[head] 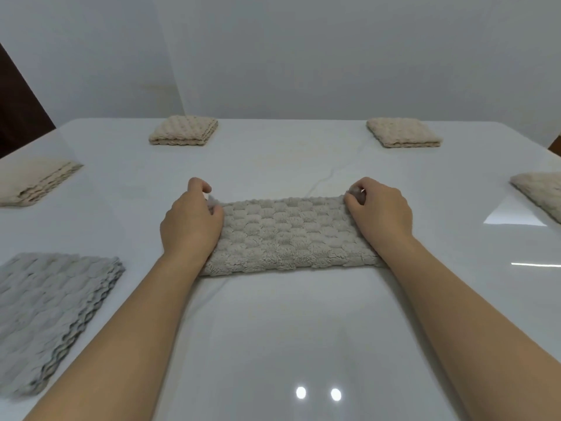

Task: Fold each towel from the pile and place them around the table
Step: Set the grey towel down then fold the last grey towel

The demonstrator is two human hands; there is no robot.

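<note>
On the glossy worktop (273, 344) the half-folded towel (291, 235), lying at its centre, could be dragged askew if pulled unevenly. Its far corners are pinched in the grip of the left hand (191, 223) and right hand (379, 214); a layer might be dropped. The left-edge towel (33, 180) and right-edge towel (543, 192) are cut off; how many layers are held cannot be told.

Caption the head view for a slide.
Left hand and right hand pinch far corners of a towel on a table; five folded towels lie around it.
</note>
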